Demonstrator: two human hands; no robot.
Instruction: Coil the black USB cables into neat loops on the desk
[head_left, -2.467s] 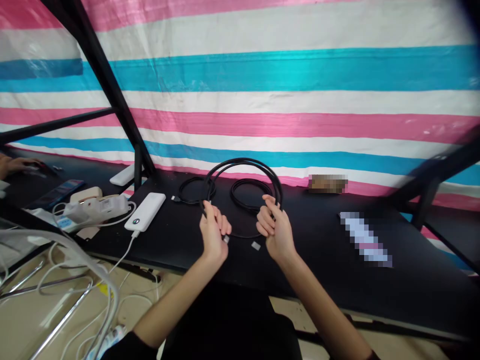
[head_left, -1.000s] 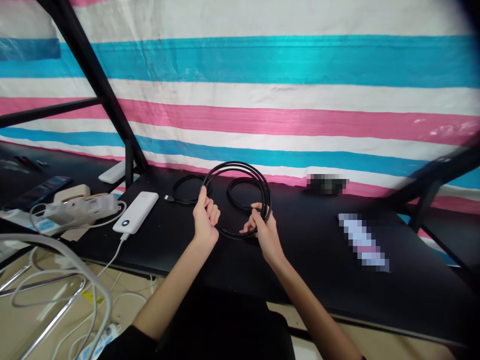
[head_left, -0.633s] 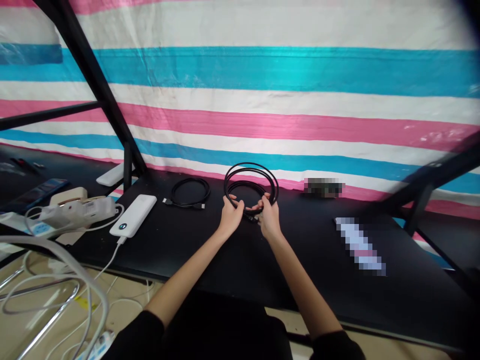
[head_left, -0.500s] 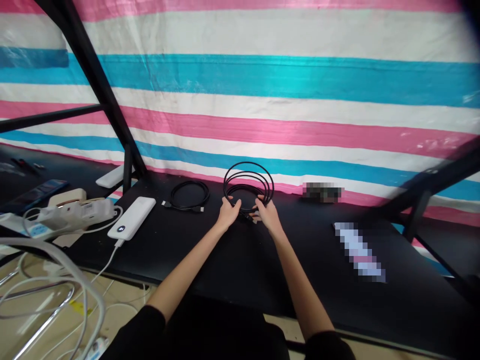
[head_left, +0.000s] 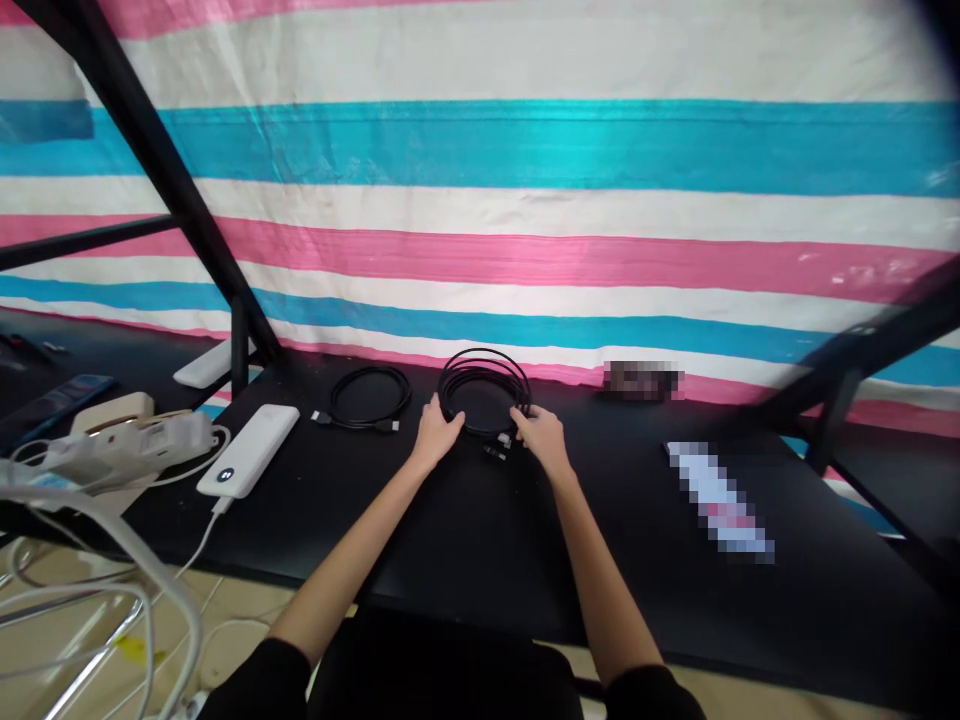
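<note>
A coiled black cable (head_left: 484,374) lies on the black table between my hands, looped several times, with its metal-tipped plugs at the near side. My left hand (head_left: 437,432) grips the left side of the coil, the thumb on the near inside and the fingers partly hidden behind. At the opposite side, my right hand (head_left: 543,438) has its thumb and fingers closed on the loops. Just left of my left hand rests a second, smaller coil of black cable (head_left: 360,424), both its plugs pointing outward at the front.
A white power bank (head_left: 251,450) with a white lead sits on the left. Beyond it are a power strip (head_left: 142,450) with plugs and a phone (head_left: 56,410). Two blurred-out items lie at right, on the black tabletop (head_left: 480,550). Striped sheeting (head_left: 525,260) hangs behind; black frame bars slant at both sides.
The coil has come down from a tilted, raised position to lie flatter on the table. My hands have spread slightly apart at its sides. The view has shifted a little.
</note>
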